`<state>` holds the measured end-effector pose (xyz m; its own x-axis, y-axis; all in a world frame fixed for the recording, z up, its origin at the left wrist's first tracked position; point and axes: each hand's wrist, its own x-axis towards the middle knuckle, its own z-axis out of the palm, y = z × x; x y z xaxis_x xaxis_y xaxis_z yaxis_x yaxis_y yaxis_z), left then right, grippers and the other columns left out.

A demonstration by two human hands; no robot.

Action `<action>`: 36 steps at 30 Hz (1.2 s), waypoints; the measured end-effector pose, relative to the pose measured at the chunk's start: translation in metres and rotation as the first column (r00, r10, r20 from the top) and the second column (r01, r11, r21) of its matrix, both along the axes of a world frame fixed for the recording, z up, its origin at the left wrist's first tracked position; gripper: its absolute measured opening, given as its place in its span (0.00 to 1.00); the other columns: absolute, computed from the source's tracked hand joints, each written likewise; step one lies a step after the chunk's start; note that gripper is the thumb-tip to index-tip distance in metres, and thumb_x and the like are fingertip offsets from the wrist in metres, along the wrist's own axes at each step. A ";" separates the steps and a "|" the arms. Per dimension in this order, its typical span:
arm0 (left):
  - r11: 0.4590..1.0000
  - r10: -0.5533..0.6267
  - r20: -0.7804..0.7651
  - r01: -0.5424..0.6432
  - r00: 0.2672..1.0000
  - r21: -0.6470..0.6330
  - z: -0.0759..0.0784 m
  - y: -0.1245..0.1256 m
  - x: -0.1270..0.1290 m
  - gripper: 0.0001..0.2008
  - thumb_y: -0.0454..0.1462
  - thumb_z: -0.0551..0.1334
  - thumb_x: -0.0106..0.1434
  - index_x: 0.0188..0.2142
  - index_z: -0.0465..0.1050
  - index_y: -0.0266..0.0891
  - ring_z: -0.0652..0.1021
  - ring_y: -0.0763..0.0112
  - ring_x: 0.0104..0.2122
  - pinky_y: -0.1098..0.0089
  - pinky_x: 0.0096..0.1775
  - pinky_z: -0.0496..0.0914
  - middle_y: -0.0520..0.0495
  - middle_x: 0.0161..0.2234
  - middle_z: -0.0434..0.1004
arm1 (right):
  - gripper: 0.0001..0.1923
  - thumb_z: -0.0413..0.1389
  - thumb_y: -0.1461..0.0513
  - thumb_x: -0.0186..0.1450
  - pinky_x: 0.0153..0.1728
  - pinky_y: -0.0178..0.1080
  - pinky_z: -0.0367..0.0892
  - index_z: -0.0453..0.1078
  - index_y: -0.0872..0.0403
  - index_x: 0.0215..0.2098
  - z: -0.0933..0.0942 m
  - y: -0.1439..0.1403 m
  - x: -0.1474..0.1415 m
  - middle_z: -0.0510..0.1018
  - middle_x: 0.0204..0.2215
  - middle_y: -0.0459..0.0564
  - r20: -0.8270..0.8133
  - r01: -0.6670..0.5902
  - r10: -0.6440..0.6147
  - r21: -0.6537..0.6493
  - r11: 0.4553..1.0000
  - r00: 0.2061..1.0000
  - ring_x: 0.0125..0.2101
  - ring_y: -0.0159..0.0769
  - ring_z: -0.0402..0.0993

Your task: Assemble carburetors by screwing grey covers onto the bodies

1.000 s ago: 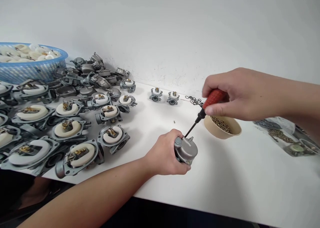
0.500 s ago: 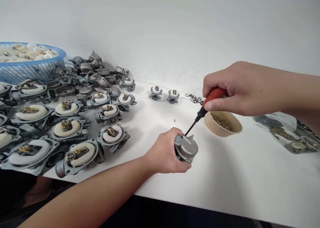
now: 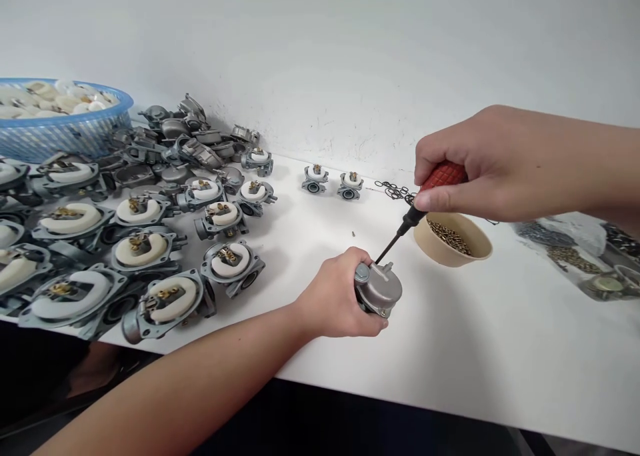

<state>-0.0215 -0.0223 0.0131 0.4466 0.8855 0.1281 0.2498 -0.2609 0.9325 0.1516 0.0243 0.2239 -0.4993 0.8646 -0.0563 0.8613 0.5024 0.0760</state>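
Observation:
My left hand (image 3: pixel 336 295) is closed around a grey metal carburetor (image 3: pixel 383 291), its rounded bowl cover facing up, just above the white table. In my right hand (image 3: pixel 480 166) is a screwdriver (image 3: pixel 442 175) with a red handle and a dark shaft. The shaft slants down to the left, and its tip meets the far edge of the carburetor beside my left fingers. What the tip sits on is hidden. Beyond my left hand, one tiny screw (image 3: pixel 353 234) lies on the table.
A paper bowl (image 3: pixel 425 246) of brass-coloured screws stands right of the carburetor, with black rubber rings (image 3: pixel 393 189) behind it. Several open carburetors with white floats (image 3: pixel 231 259) fill the left side. Farther back are piled metal covers (image 3: pixel 175 128) and a blue basket (image 3: pixel 75 136). Plastic bags (image 3: pixel 575 236) lie right.
The screwdriver stays on the carburetor while my right hand has turned slightly on its handle. The whole view has shifted a little, moving everything slightly right and up.

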 end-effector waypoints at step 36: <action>1.000 -0.003 0.039 0.003 0.999 0.001 0.000 0.003 0.001 0.32 0.39 0.74 0.39 0.43 0.63 0.42 0.77 0.64 0.31 0.68 0.31 0.70 0.50 0.34 0.76 | 0.04 0.63 0.59 0.59 0.20 0.35 0.59 0.73 0.49 0.32 -0.001 -0.004 -0.008 0.76 0.25 0.39 0.051 0.005 -0.009 0.082 0.997 0.999 0.22 0.29 0.70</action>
